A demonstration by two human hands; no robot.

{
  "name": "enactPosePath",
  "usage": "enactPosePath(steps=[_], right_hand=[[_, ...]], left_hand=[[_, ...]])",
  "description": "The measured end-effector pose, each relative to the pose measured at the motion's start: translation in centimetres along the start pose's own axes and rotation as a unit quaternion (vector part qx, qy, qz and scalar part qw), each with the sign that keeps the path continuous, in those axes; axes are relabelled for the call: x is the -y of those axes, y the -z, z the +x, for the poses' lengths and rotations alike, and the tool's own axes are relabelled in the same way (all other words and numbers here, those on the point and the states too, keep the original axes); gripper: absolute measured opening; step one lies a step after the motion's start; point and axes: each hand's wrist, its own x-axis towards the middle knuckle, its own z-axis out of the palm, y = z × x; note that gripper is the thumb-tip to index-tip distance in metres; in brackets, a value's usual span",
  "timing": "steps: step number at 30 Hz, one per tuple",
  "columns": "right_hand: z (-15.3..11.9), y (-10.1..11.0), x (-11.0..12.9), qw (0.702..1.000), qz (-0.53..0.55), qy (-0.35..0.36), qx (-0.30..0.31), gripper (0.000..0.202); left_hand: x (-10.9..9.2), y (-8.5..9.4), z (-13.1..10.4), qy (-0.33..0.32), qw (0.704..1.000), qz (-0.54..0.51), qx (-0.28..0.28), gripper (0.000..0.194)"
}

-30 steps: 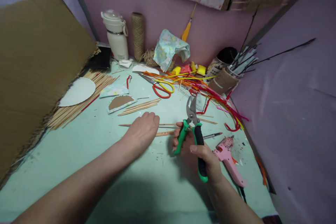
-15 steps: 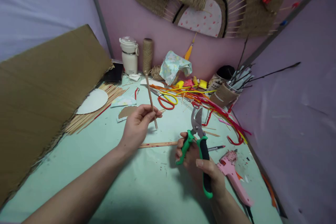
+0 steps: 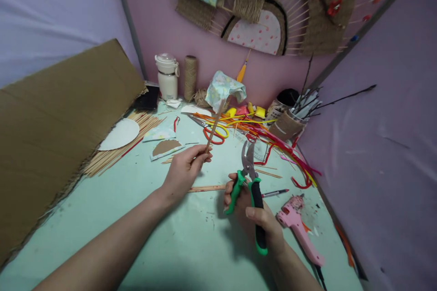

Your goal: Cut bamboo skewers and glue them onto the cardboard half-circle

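Observation:
Between the fingertips of my left hand a thin wooden stick points up, leaning to the right. My right hand is wrapped around green and black pruning shears; their blades stand apart and point up and away, clear of the stick. Several thin wooden sticks with reddish marks lie on the table between my hands. Close to my right hand are a pen and a pink glue gun.
A big cardboard sheet leans at the left over a bundle of sticks and a white paper oval. Scissors, coloured pipe cleaners, a white bottle, a twine spool and a holder with twigs stand or lie behind.
The stick in my left hand has swung from leaning left to leaning right. The shears have shifted slightly left in view, with their blades still apart.

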Motion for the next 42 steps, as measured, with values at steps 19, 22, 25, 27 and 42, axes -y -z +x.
enactPosePath(steps=[19, 22, 25, 27, 42], right_hand=[[0.0, 1.2, -0.8, 0.991, -0.056, -0.100, 0.064, 0.062], [-0.2, 0.9, -0.4, 0.988, -0.082, -0.115, 0.065, 0.060], [-0.4, 0.6, 0.0, 0.985, -0.109, -0.122, 0.061, 0.060], [-0.5, 0.3, 0.2, 0.983, -0.123, -0.125, 0.056, 0.060], [-0.6, -0.4, 1.0, 0.980, -0.139, -0.139, 0.042, 0.057]], left_hand=[[-1.6, 4.1, 0.8, 0.252, 0.920, -0.092, 0.284, 0.022], [-1.3, 4.0, 0.8, 0.268, 0.916, -0.095, 0.283, 0.024], [-1.1, 3.9, 0.8, 0.279, 0.913, -0.097, 0.282, 0.027], [-0.9, 3.8, 0.8, 0.282, 0.911, -0.100, 0.283, 0.027], [-0.1, 3.5, 0.9, 0.272, 0.915, -0.100, 0.281, 0.028]])
